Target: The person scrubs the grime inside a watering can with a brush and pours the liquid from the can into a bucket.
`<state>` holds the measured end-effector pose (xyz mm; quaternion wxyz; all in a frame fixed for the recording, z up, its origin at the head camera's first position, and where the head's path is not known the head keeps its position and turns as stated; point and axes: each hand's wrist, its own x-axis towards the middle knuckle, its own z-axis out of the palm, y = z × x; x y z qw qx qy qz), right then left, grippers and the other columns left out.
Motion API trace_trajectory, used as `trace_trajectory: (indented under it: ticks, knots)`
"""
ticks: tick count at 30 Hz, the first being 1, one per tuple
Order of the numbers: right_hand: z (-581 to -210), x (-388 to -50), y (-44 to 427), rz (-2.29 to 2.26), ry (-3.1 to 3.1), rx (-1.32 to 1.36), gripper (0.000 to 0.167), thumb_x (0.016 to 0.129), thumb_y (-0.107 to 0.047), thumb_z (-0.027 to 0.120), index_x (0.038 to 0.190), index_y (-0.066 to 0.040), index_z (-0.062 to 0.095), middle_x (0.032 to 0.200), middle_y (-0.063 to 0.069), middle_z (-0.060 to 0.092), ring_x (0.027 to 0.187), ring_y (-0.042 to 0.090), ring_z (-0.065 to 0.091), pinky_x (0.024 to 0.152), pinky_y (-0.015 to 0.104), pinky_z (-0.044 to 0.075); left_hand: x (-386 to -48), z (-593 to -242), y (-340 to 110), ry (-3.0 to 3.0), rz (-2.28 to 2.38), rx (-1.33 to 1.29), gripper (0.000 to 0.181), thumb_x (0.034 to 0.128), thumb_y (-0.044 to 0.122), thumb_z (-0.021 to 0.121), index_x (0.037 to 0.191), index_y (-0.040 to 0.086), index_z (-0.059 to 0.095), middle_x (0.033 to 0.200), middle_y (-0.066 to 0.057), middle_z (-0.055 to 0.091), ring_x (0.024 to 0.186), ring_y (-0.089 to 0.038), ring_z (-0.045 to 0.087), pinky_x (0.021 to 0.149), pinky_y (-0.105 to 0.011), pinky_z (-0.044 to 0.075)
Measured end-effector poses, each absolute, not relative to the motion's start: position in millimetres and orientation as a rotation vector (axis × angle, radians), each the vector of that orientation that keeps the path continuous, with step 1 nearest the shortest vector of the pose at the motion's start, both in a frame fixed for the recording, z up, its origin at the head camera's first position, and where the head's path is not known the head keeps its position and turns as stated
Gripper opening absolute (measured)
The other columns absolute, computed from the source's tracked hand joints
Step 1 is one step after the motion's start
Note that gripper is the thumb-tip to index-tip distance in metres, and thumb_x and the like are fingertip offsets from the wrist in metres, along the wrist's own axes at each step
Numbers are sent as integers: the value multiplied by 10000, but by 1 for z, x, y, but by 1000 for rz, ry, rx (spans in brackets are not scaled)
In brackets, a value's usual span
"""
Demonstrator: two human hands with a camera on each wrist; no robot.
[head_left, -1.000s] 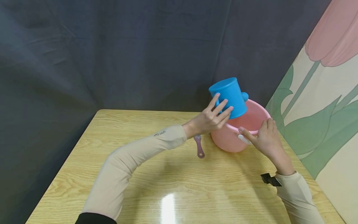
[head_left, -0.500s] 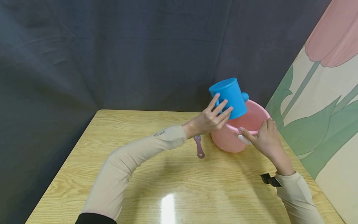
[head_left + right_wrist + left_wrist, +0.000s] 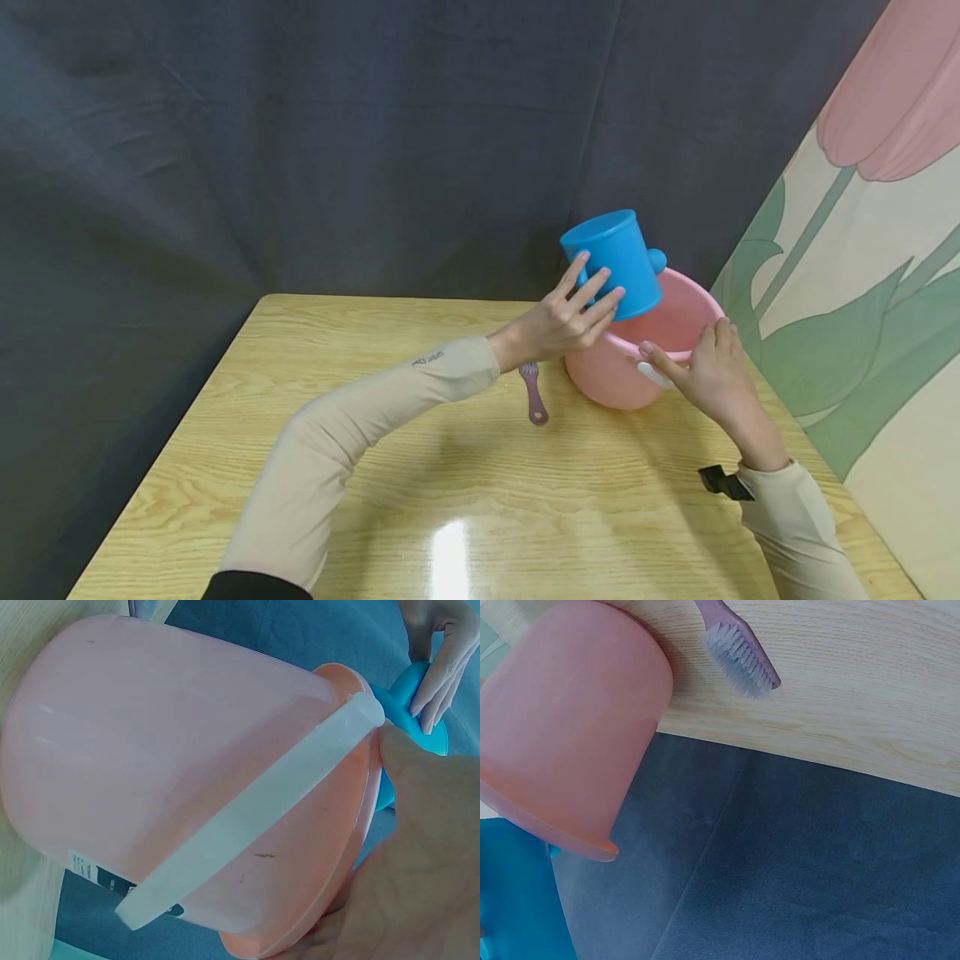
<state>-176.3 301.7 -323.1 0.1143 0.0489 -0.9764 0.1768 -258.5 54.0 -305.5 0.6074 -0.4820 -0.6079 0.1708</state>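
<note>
My left hand (image 3: pixel 558 321) grips a blue plastic cup (image 3: pixel 626 271) by the handle on its side, fingers partly spread over the handle. The cup is tilted above the mouth of a pink bucket (image 3: pixel 611 379), one round end facing up and a rounded knob sticking out on the right. Whether anything is inside the cup cannot be seen. With my right hand (image 3: pixel 720 379) I hold the bucket's near right rim, thumb at the rim near the white handle (image 3: pixel 255 810). In the left wrist view only part of the cup (image 3: pixel 517 892) shows, beside the bucket (image 3: pixel 570 712).
A purple-handled brush (image 3: pixel 535 396) with pale bristles (image 3: pixel 739 660) lies on the wooden table (image 3: pixel 480 467), left of the bucket. A dark curtain (image 3: pixel 375 150) hangs behind the table. On the right stands a wall (image 3: pixel 907 392) painted with tulips.
</note>
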Motion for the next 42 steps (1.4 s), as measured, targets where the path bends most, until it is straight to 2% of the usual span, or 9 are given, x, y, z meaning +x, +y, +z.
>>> trace_trajectory:
  ticks: [42]
  knots:
    - [-321, -176, 302, 541, -2857, 142, 1109, 958, -588, 534, 1372, 328, 67, 1452, 518, 54, 1330, 676, 88, 1089, 709, 100, -260, -306, 55, -1394, 404, -1127, 243, 1017, 144, 540, 1119, 149, 760, 1215, -36, 694, 1178, -331, 610, 1043, -598, 390]
